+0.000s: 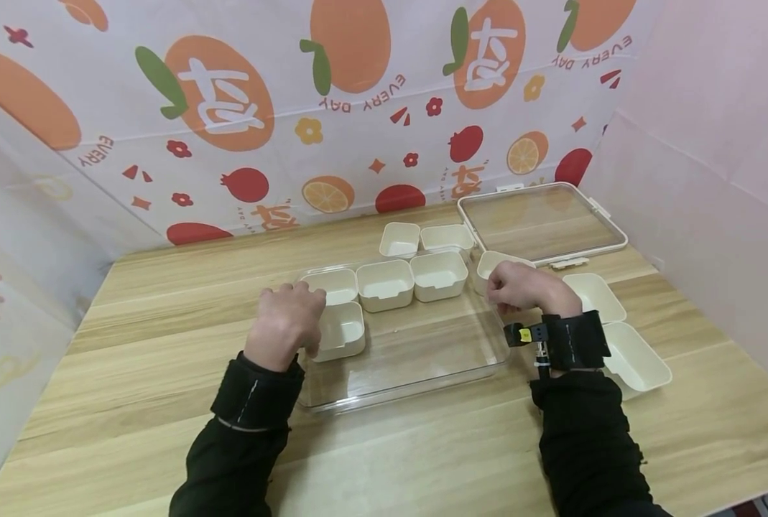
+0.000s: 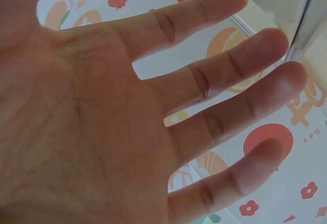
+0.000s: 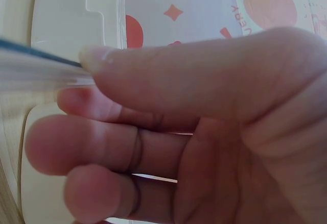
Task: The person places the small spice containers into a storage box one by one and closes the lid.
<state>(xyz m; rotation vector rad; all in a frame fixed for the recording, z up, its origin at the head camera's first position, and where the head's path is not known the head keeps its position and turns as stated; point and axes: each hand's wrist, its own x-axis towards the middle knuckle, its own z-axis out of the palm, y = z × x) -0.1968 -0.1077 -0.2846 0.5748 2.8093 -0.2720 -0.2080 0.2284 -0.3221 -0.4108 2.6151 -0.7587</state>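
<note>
A clear plastic box (image 1: 422, 377) lies on the table with several cream bins inside. Three bins, one of them a middle bin (image 1: 385, 287), line its back side, and another bin (image 1: 343, 332) sits at the left. My left hand (image 1: 287, 323) is at the box's left edge; in the left wrist view its fingers (image 2: 230, 106) are extended, fingertips at a clear wall, thumb hidden. At the right edge, my right hand (image 1: 529, 287) pinches the box's rim between thumb (image 3: 153, 78) and index finger, the other fingers loosely bent.
Behind the box stand two cream bins (image 1: 399, 239). A third bin (image 1: 503, 263) is partly behind my right hand. Two more bins (image 1: 637, 355) lie to the right of the right wrist. A clear lid with a white frame (image 1: 542, 224) lies at the back right, by the fruit-print curtain (image 1: 358, 143).
</note>
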